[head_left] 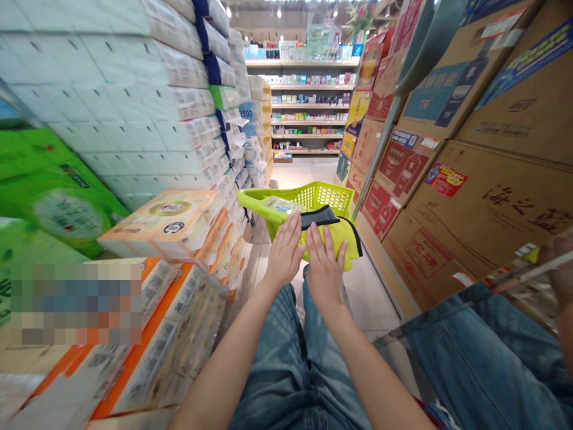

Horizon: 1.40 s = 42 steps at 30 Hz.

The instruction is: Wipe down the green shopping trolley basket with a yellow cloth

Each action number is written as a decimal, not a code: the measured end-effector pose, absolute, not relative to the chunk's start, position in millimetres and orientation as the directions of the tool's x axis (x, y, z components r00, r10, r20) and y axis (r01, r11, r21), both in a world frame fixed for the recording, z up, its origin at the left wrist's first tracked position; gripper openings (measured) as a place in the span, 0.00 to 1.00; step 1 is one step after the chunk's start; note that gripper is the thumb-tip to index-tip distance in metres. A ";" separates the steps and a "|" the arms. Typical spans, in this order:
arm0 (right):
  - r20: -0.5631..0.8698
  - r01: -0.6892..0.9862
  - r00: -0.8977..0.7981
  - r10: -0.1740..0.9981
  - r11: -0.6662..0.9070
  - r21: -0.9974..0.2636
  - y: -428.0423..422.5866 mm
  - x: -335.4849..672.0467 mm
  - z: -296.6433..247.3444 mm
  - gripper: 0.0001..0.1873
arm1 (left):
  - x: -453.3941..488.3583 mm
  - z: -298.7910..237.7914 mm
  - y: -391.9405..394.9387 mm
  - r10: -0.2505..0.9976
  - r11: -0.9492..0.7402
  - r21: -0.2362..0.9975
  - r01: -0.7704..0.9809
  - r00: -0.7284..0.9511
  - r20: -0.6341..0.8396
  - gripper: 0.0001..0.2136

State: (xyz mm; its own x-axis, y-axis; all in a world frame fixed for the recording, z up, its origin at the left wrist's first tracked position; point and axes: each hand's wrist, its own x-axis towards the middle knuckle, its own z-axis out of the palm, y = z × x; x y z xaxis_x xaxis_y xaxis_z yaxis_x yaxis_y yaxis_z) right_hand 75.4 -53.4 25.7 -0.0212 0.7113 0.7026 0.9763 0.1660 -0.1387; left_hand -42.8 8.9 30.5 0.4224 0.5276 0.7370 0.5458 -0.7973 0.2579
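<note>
Ahead of my knees stands a lime-green plastic shopping basket (333, 196) with perforated walls. A yellow cloth item (347, 236) with black edging and a grey panel (319, 216) lies across its near right side. My left hand (285, 249) rests with fingers stretched out at the near rim, beside the grey panel and just below a pale label (281, 205). Flat on the yellow cloth item lies my right hand (323, 260), its fingers extended and slightly apart. Both palms face down, so what is beneath them is hidden. Neither hand is visibly wrapped around anything.
Tall stacks of white tissue packs (102, 95) and orange-and-white packs (165, 221) line the left. Cardboard cartons (501, 209) are piled along the right, beside a metal post (378, 152). Stocked shelves (308, 86) stand at the aisle's far end. A reflective panel (483, 346) shows jeans.
</note>
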 end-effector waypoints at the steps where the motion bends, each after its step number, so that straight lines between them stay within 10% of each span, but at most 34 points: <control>1: 0.705 0.978 -0.043 0.708 0.174 -0.116 -56.1 81.0 21.7 0.36 | -43.0 30.8 8.5 0.528 -0.799 0.260 0.542 0.427 0.734 0.28; 14: 0.794 0.939 0.148 0.589 0.169 -0.300 -61.5 121.3 -3.7 0.42 | -41.7 29.4 8.7 0.526 -0.804 0.278 0.527 0.411 0.745 0.29; 27: 0.713 0.969 -0.078 0.697 0.223 -0.111 -60.0 94.0 23.9 0.36 | -45.4 33.8 8.1 0.515 -0.808 0.244 0.536 0.442 0.734 0.29; 35: 0.802 0.954 0.069 0.594 0.196 -0.227 -64.2 139.8 20.2 0.42 | -42.0 32.2 6.2 0.518 -0.808 0.267 0.525 0.419 0.745 0.28; 42: 0.645 0.974 -0.029 0.764 0.165 -0.153 -69.5 89.0 71.9 0.33 | -43.7 33.0 4.8 0.543 -0.792 0.273 0.547 0.425 0.724 0.28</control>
